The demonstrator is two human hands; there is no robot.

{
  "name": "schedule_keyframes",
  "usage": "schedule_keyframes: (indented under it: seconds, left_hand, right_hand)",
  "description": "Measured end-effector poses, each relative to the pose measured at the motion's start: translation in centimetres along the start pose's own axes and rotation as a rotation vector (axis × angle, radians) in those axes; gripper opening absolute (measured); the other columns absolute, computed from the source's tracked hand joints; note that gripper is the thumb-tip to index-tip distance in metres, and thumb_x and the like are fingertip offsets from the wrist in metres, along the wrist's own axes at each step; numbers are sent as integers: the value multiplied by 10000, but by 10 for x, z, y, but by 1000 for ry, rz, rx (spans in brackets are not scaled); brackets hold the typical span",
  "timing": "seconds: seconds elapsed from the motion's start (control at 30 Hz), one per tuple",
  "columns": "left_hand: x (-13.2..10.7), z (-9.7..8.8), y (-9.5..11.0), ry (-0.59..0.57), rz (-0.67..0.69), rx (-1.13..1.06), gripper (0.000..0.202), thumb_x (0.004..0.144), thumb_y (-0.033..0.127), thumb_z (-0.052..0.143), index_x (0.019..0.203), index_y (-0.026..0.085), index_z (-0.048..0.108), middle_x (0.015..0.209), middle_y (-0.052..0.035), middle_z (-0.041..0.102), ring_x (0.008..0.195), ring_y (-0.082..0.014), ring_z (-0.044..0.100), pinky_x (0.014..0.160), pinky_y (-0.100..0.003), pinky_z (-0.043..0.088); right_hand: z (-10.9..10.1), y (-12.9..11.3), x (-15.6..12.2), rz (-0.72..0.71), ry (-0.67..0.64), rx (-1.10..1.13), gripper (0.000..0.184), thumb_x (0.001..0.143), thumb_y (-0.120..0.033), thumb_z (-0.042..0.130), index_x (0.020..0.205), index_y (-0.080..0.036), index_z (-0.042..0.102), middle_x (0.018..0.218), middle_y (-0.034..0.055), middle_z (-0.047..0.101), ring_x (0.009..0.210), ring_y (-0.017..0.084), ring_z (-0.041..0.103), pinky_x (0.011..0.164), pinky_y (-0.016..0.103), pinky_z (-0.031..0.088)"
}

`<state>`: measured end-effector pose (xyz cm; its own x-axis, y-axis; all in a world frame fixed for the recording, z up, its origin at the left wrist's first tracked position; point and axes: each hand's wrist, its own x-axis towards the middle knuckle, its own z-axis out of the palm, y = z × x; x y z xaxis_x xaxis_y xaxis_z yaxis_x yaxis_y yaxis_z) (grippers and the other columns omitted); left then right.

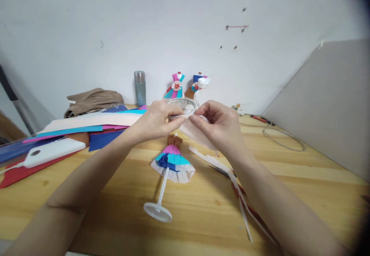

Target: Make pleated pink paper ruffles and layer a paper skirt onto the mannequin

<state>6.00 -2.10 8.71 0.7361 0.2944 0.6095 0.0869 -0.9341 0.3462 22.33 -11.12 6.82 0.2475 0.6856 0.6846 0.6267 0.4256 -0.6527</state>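
Note:
My left hand (pixel 156 121) and my right hand (pixel 219 123) meet above the wooden table (pixel 202 209), both pinched on a pale strip of paper (pixel 199 134) that hangs between them. A roll of clear tape (pixel 181 103) shows just behind my fingers; I cannot tell if either hand holds it. Below the hands a small doll dress (pixel 173 161) of layered pink, blue and white paper lies tilted on its white stick stand (pixel 158 211).
Coloured paper sheets (pixel 95 127) and a white flat object (pixel 53 151) lie at left. A metal flask (pixel 140 88) and two finished paper dresses (pixel 187 84) stand by the wall. White paper strips (pixel 243 206) and scissors lie under my right forearm. A cable (pixel 283 140) lies at right.

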Motion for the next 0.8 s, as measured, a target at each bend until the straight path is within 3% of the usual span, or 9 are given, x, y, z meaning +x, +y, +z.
schedule_keyframes:
  seconds: [0.17, 0.3, 0.4, 0.43, 0.5, 0.57, 0.63, 0.7, 0.8]
  left_hand:
    - [1, -1, 1, -17, 28, -17, 313, 859, 238, 508, 553, 182, 472, 544, 22, 439, 580, -118, 365, 733, -296, 448]
    - [1, 1, -2, -42, -10, -20, 292, 862, 257, 534, 579, 188, 545, 553, 14, 515, 598, -132, 454, 792, -312, 468]
    - [1, 4, -4, -8, -15, 16, 173, 865, 340, 582, 833, 202, 680, 838, -38, 699, 821, -193, 620, 931, -365, 461]
    - [1, 5, -5, 19, 0, 40, 233, 845, 383, 622, 987, 211, 688, 1031, -70, 715, 983, -235, 634, 999, -400, 433]
    - [3, 6, -6, 102, 31, 86, 547, 774, 472, 708, 1250, 223, 602, 1374, -130, 584, 1285, -313, 513, 1111, -466, 342]
    - [5, 6, -8, 234, -2, 91, 748, 729, 525, 744, 1364, 206, 509, 1495, -166, 465, 1397, -336, 400, 1154, -488, 289]
    - [6, 6, -10, 344, -151, 6, 744, 737, 543, 733, 1348, 183, 509, 1429, -178, 528, 1334, -323, 475, 1116, -484, 351]
    - [7, 8, -12, 262, -357, -222, 638, 754, 577, 700, 1222, 158, 590, 1249, -169, 647, 1166, -302, 603, 992, -458, 468]
    - [6, 17, -11, -100, -569, -764, 556, 717, 609, 724, 994, 131, 671, 1049, -158, 708, 966, -265, 681, 810, -383, 541]
  right_hand:
    - [0, 1, 0, -11, -11, -9, 140, 747, -302, 680, 806, -220, 583, 594, -50, 481, 538, 121, 413, 532, 272, 334]
    - [0, 4, 0, 2, -150, -63, 163, 783, -299, 617, 919, -216, 653, 592, -41, 525, 531, 131, 434, 535, 279, 324]
    - [-1, 7, 3, 28, -140, -45, 118, 768, -313, 612, 793, -207, 659, 589, -26, 544, 542, 138, 447, 533, 282, 331]
    - [-1, 9, 4, 41, -119, -18, 111, 759, -316, 621, 762, -209, 651, 591, -22, 549, 549, 141, 454, 529, 282, 338]
    - [-3, 13, 7, 85, -84, 67, 115, 740, -328, 641, 716, -216, 632, 610, -8, 579, 561, 150, 477, 511, 281, 357]
    - [-5, 17, 11, 145, -54, 162, 123, 715, -338, 667, 694, -222, 631, 630, 4, 611, 568, 161, 506, 497, 283, 378]
    - [-6, 20, 13, 206, -15, 253, 119, 680, -333, 690, 678, -226, 639, 639, 8, 629, 562, 165, 527, 498, 289, 399]
    - [-5, 21, 15, 258, 20, 332, 115, 639, -318, 708, 660, -227, 641, 635, 3, 631, 548, 160, 535, 501, 289, 410]
    - [-3, 19, 15, 302, 29, 400, 121, 601, -301, 727, 646, -229, 642, 615, -6, 619, 533, 152, 528, 492, 280, 402]
